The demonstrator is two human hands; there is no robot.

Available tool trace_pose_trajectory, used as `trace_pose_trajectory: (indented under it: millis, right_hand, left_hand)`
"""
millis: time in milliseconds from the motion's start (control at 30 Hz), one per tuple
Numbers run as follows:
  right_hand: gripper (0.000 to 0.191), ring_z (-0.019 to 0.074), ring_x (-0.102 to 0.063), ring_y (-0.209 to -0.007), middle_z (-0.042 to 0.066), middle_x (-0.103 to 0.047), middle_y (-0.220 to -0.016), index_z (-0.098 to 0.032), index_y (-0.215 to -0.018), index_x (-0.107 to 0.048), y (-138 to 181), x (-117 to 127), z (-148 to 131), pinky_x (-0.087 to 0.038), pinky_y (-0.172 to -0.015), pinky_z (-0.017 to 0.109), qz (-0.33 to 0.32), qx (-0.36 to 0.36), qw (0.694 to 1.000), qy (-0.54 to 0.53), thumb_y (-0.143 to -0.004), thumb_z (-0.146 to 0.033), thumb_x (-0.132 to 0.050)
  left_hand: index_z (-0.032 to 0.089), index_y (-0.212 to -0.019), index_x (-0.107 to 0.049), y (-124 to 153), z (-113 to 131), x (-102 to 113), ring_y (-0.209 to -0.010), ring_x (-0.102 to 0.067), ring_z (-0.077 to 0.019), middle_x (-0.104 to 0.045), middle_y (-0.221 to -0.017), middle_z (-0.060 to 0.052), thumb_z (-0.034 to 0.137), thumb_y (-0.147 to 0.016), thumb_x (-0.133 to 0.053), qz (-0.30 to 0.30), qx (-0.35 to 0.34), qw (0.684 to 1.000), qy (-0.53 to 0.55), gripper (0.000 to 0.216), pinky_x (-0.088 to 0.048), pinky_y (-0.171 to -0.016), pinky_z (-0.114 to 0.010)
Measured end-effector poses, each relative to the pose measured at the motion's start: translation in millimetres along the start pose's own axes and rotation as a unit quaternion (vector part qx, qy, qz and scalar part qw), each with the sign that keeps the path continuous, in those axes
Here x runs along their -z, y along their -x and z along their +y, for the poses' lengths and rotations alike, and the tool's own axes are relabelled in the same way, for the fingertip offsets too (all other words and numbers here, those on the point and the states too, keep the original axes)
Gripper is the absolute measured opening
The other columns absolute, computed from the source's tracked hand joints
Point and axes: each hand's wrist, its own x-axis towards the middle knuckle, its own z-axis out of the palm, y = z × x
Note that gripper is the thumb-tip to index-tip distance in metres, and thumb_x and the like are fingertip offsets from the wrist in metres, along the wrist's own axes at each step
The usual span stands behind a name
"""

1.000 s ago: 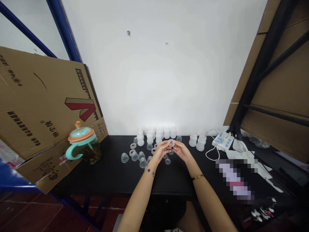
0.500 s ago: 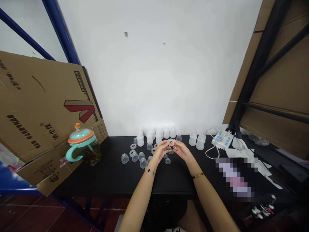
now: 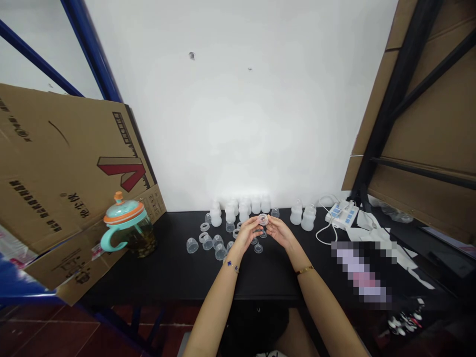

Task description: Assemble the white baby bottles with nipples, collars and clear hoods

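My left hand [image 3: 246, 236] and my right hand [image 3: 279, 232] meet over the middle of a black table [image 3: 171, 267], fingers pinched together on one small clear plastic ring part [image 3: 263, 219] held between them. Just below the hands lie small clear caps [image 3: 258, 248]. To the left of my left hand several clear cups and rings [image 3: 207, 241] are scattered. Behind the hands a row of white baby bottles [image 3: 241, 207] stands against the wall.
Two more bottles [image 3: 302, 217] stand to the right, beside a white power strip [image 3: 342, 213] with its cable. A teal and orange lidded jug [image 3: 128, 227] sits at the left in front of a leaning cardboard box [image 3: 63, 173]. White papers [image 3: 375, 238] lie at right.
Both hands stay pinched on the clear ring with only slight finger movement. The view has shifted a little, so everything sits slightly lower left in the picture.
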Motion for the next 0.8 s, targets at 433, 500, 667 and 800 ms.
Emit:
trace_pose_trajectory:
  millis: [433,500,667,800]
  right_hand:
    - [0.041,0.0078,-0.051,-0.054,0.001,-0.065,-0.078,-0.018,-0.085,-0.075,-4.6,-12.3,7.5,-0.046,-0.049,0.023,0.140,0.086,0.981,0.104,-0.063,-0.050,-0.088]
    - [0.039,0.0080,-0.053,-0.054,0.002,-0.067,-0.081,-0.018,-0.087,-0.075,-4.2,-12.9,8.4,-0.046,-0.049,0.023,0.132,0.077,0.983,0.102,-0.064,-0.048,-0.087]
    - [0.035,0.0122,-0.062,-0.062,0.008,-0.073,-0.093,-0.017,-0.089,-0.077,-2.4,-15.5,9.2,-0.048,-0.051,0.023,0.098,0.039,0.989,0.100,-0.070,-0.046,-0.083]
    - [0.036,0.0128,-0.062,-0.062,0.010,-0.075,-0.094,-0.017,-0.091,-0.078,-2.9,-13.7,6.9,-0.049,-0.049,0.023,0.116,0.055,0.983,0.134,-0.070,-0.046,-0.082]
  left_hand:
    - [0.017,-0.110,-0.072,-3.4,-2.2,1.2,-0.098,-0.071,-0.0236,-0.069,-0.118,-0.013,0.045,-0.072,-0.083,0.075,-0.087,0.991,-0.070,0.048,-0.062,-0.065,-0.026]
    - [0.018,-0.111,-0.072,-3.3,-2.8,0.4,-0.100,-0.071,-0.0242,-0.069,-0.122,-0.013,0.042,-0.069,-0.086,0.068,-0.089,0.991,-0.069,0.050,-0.062,-0.066,-0.025]
    - [0.016,-0.110,-0.072,-4.6,-5.2,1.6,-0.094,-0.072,-0.0205,-0.071,-0.119,-0.013,0.033,-0.064,-0.091,0.065,-0.086,0.993,-0.048,0.053,-0.062,-0.070,-0.024]
    - [0.013,-0.103,-0.075,-4.7,-4.6,2.5,-0.084,-0.072,-0.0160,-0.075,-0.107,-0.012,0.035,-0.068,-0.089,0.093,-0.068,0.993,-0.026,0.044,-0.061,-0.067,-0.021]
